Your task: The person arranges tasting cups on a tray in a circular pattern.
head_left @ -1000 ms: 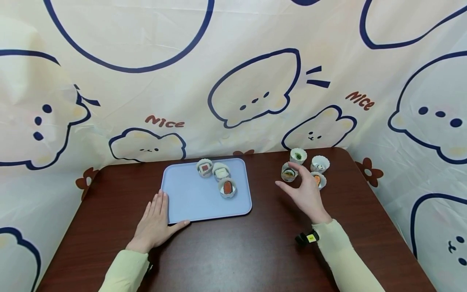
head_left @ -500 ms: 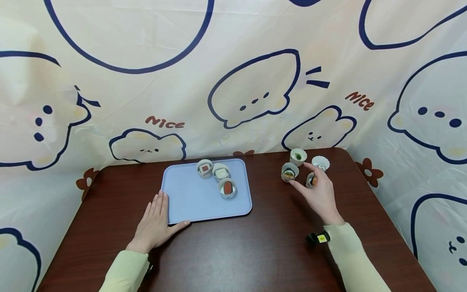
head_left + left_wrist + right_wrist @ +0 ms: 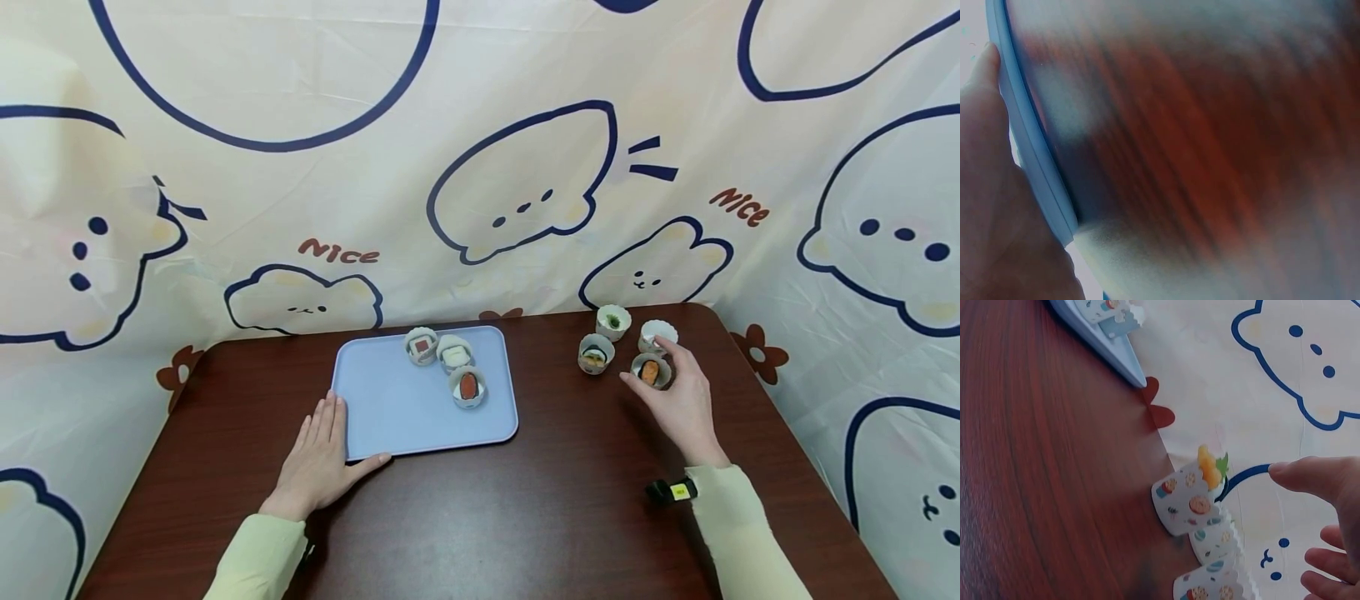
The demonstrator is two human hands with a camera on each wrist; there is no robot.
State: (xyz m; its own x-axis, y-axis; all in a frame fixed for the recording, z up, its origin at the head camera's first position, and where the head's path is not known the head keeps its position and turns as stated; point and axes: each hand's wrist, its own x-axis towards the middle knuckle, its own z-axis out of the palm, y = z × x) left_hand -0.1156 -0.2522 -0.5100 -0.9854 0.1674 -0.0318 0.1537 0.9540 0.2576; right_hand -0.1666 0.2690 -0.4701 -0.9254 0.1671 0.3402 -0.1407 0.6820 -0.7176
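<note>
Paper cup [image 3: 638,367] w/ orange-topped piece [image 3: 649,372]: on table [image 3: 495,517], R side, just in front of white cup [image 3: 651,330]. R hand [image 3: 684,410] at it, thumb & fingers parted either side, not gripping; contact unclear. Step looks like lining up grasp; next move calls for pinch on cup wall, w/o bumping neighbor. L hand [image 3: 318,454] unclenched, straight fingers by tray [image 3: 390,408] edge. R wrist cam adds printed outer walls [image 3: 1175,503]; head cam alone shows fillings from above.

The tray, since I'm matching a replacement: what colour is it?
Light blue; the tray shows best in the head view.
</note>
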